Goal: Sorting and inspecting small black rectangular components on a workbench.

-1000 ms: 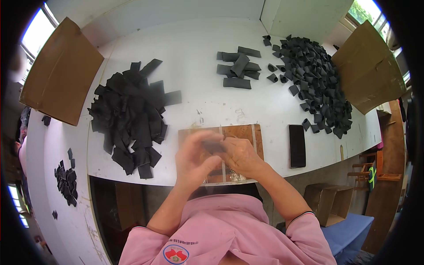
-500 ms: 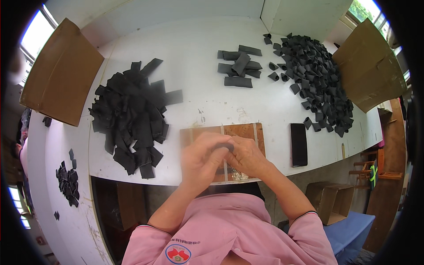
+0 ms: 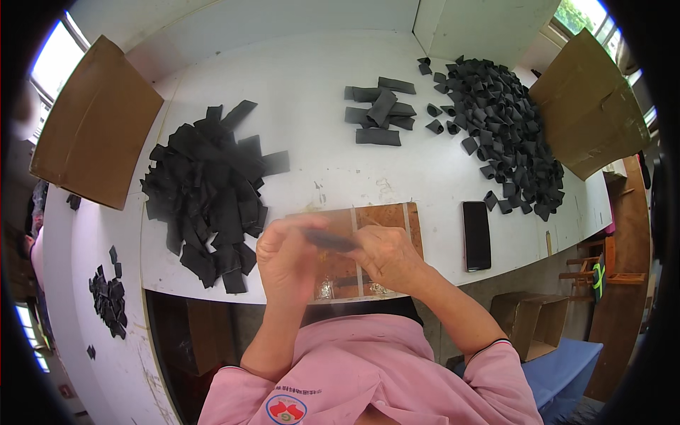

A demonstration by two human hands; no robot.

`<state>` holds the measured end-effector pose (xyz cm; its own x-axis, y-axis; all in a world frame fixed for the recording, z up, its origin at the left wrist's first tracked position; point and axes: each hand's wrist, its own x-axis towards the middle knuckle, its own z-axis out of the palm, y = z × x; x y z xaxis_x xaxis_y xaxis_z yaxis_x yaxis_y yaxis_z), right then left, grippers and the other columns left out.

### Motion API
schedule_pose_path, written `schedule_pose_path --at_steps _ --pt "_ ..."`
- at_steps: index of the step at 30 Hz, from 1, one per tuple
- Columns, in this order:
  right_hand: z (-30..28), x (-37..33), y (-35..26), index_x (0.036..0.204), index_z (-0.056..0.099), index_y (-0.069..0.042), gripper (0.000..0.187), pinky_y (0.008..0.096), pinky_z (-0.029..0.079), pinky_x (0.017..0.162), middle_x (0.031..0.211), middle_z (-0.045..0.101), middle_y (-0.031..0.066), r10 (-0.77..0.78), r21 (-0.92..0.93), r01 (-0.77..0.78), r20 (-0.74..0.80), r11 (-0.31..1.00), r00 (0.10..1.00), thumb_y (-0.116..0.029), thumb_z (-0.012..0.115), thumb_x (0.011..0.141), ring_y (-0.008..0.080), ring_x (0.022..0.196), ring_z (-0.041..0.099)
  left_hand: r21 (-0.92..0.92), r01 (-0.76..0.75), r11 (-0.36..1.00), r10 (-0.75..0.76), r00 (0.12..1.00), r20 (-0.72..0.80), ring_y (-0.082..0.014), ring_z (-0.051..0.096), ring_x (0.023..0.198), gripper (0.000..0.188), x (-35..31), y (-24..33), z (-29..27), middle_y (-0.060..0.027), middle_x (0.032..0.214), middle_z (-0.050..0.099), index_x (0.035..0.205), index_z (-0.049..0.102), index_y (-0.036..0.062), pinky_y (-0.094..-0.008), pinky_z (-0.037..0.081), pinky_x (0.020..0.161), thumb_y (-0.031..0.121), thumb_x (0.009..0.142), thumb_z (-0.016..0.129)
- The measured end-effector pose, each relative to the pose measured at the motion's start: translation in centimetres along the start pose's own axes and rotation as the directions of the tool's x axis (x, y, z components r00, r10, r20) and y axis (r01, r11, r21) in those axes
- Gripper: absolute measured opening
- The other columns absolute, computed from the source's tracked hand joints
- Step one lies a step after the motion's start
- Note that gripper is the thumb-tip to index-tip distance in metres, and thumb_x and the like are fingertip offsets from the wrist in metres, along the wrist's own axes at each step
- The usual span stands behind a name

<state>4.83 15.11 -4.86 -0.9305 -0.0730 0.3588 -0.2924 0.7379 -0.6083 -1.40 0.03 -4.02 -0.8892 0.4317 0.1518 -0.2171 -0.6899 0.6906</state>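
Note:
Over a brown wooden board [image 3: 347,283] at the table's front edge, a black strip [image 3: 331,241] of fabric or foam stretches between my two hands. My left hand [image 3: 285,256], smeared by motion, has its fingers closed on the strip's left end. The right end is pinched by my right hand [image 3: 388,256]. Left of the board spreads a heap of flat black strips [image 3: 205,184]. Beyond the board, a small stack of black strips [image 3: 381,108] lies near the table's middle. Many short black tubes [image 3: 503,127] are piled at the right.
A black phone [image 3: 477,236] lies right of the board. Cardboard flaps or boxes flank the white table [image 3: 312,163]: one box [image 3: 99,124] left, one box [image 3: 591,106] right. A small pile of black pieces [image 3: 109,304] sits on the left side table. Below right stands an open carton [image 3: 531,322].
My hands have drawn apart, the left one moving left and the right one slightly right. The black strip, mostly hidden between them before, now shows stretched lengthwise.

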Motion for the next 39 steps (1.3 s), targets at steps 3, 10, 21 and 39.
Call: schedule_pose_path --at_steps 3,10,21,39 --pt "-1.1 0.3 -0.7 0.069 0.049 -0.004 0.019 0.0364 0.041 0.051 0.061 0.052 0.0093 0.048 0.075 -0.047 -0.014 0.996 0.999 -0.019 0.059 0.076 0.0278 0.059 0.053 0.096 -0.104 0.990 0.104 0.995 0.002 -0.0186 0.056 0.081 0.011 0.2 0.3 1.1 -0.0157 0.091 0.059 0.087 0.057 -0.0047 -0.0311 0.044 0.074 0.000 0.082 0.048" --pt "0.3 0.0 1.7 0.082 0.052 0.000 0.010 0.0373 0.043 0.057 0.071 0.052 0.0146 0.008 0.171 -0.039 0.175 0.985 0.984 -0.009 0.053 0.077 0.0324 0.067 0.052 0.476 -0.168 0.863 0.182 0.983 0.017 -0.0220 0.056 0.080 0.010 -1.1 0.1 1.6 -0.0159 0.082 0.060 0.077 0.055 -0.0036 -0.0338 0.041 0.079 0.006 0.079 0.058" --pt "1.0 0.0 0.9 0.080 0.050 -0.005 0.013 0.0340 0.041 0.050 0.060 0.049 0.0074 -0.089 -0.011 0.089 -0.091 0.996 0.992 -0.012 0.059 0.074 0.0249 0.056 0.051 0.470 -0.293 0.833 0.345 0.938 -0.025 -0.0206 0.054 0.081 0.010 -1.8 -0.2 1.4 -0.0152 0.084 0.058 0.080 0.050 -0.0021 -0.0332 0.040 0.080 0.007 0.084 0.050" --pt "-0.2 0.4 0.5 0.072 0.050 -0.007 0.018 0.0324 0.042 0.051 0.062 0.050 0.0045 -0.124 -0.126 0.122 -0.005 0.984 0.992 -0.018 0.064 0.069 0.0210 0.061 0.052 0.725 -0.364 0.585 0.305 0.927 0.220 -0.0162 0.054 0.071 0.013 -0.8 0.2 0.4 -0.0117 0.077 0.059 0.074 0.056 -0.0030 -0.0240 0.042 0.065 0.008 0.078 0.061"
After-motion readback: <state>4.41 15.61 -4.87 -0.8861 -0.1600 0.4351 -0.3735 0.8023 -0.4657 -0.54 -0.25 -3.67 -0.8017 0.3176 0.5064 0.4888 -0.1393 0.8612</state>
